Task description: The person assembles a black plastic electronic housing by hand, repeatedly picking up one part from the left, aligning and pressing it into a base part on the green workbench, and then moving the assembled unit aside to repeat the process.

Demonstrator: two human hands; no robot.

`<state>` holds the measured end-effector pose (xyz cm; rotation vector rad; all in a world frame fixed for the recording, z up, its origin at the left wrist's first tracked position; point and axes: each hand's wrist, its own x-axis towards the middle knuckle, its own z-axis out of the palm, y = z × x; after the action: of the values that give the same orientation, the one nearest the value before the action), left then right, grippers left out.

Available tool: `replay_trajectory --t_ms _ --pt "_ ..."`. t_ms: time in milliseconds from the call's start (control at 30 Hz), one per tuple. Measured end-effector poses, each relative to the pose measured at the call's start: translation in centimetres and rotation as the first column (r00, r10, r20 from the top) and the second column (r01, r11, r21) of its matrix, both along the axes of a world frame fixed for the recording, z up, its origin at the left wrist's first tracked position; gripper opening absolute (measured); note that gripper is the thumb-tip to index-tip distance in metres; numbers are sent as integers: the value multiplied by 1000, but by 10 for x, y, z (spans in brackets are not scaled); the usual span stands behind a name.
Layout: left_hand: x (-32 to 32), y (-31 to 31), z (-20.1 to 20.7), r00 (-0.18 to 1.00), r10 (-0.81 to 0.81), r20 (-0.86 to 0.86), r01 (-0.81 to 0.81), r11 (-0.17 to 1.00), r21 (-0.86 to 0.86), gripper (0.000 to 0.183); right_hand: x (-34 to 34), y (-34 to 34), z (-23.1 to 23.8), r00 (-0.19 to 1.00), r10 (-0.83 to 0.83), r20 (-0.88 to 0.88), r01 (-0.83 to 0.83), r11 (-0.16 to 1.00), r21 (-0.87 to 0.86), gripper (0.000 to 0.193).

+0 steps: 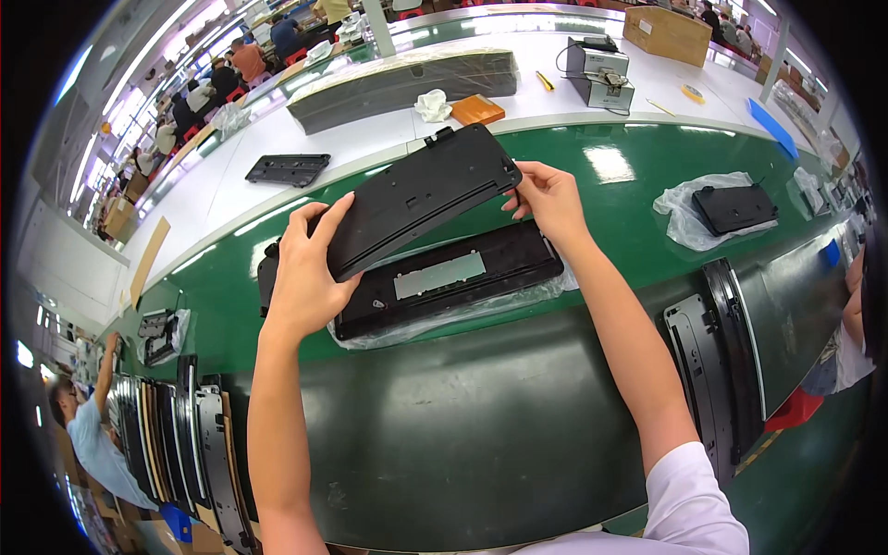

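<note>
A long black plastic panel [421, 199] is held up at a tilt, its right end higher than its left. My left hand [310, 264] is closed round the panel's left end, thumb along the near side. At the right end my right hand [552, 199] pinches the corner, with some fingertips hidden behind it. Below the panel, a black plastic housing [518, 261] with a silver plate [439, 276] in its middle lies on a clear plastic bag [462, 310] on the green belt. The raised panel covers the housing's far left part.
Black parts stand upright in racks at left [190, 435] and right [708, 370]. Another black unit [735, 208] lies on plastic at the right. Beyond the belt, a white table [361, 143] carries a black panel [289, 169], an orange block [477, 109] and grey boxes [597, 79]. Co-workers sit nearby.
</note>
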<state>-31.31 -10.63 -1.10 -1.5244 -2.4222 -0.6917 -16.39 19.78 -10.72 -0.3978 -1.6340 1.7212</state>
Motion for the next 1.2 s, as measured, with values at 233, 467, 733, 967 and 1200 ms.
replay_trajectory --t_ms 233,467,733,967,1200 --pt "15 24 -4 991 -129 -23 125 983 -136 98 -2 5 -14 993 7 -117 41 916 400 20" --pt "15 31 8 991 -133 -34 121 962 -245 96 4 10 6 958 245 -149 -277 923 -268 29" --pt "5 44 1 977 -137 164 167 967 -191 79 36 31 -13 900 44 433 -261 851 456 33" --pt "14 52 -14 934 -145 325 238 934 -267 78 30 31 -43 894 -232 383 -83 755 651 28" --pt "24 55 -25 928 -113 354 227 926 -300 76 40 29 -35 903 -248 350 5 822 570 19"
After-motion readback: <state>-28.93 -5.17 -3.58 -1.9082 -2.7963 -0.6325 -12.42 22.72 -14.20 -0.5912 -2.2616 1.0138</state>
